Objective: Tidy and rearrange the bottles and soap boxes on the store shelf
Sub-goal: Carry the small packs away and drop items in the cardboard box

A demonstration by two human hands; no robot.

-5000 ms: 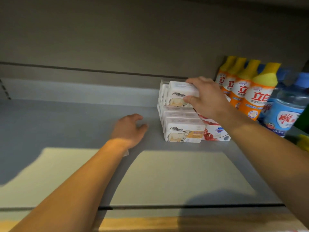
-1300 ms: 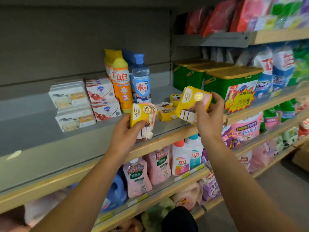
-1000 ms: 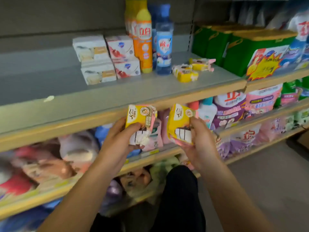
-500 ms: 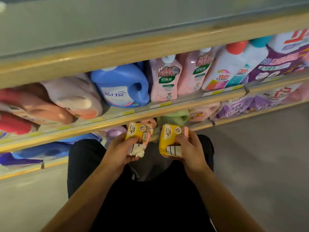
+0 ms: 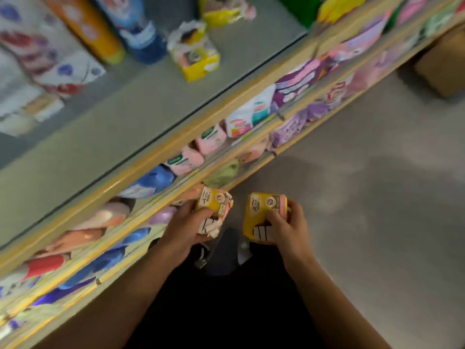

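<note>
My left hand (image 5: 185, 229) grips a crumpled yellow soap box (image 5: 214, 206) below the shelf edge, low in the view. My right hand (image 5: 286, 229) grips a second yellow soap box (image 5: 261, 212) beside it, a little apart. On the grey shelf (image 5: 141, 114) above stand an orange bottle (image 5: 85, 26) and a blue bottle (image 5: 133, 26). Stacked white soap boxes (image 5: 42, 71) sit to their left. Two more crumpled yellow soap boxes (image 5: 196, 54) (image 5: 224, 11) lie to the right of the bottles. The view is blurred.
Lower shelves hold pink, white and blue detergent bottles (image 5: 208, 139) and purple bags (image 5: 297, 81). A green tub (image 5: 299, 8) stands at the shelf's far right. A cardboard box (image 5: 442, 61) sits on the grey floor (image 5: 377, 185) at right.
Both hands, each holding a yellow soap box, came down from shelf height to in front of my body. The view tilted and now takes in the top shelf again.
</note>
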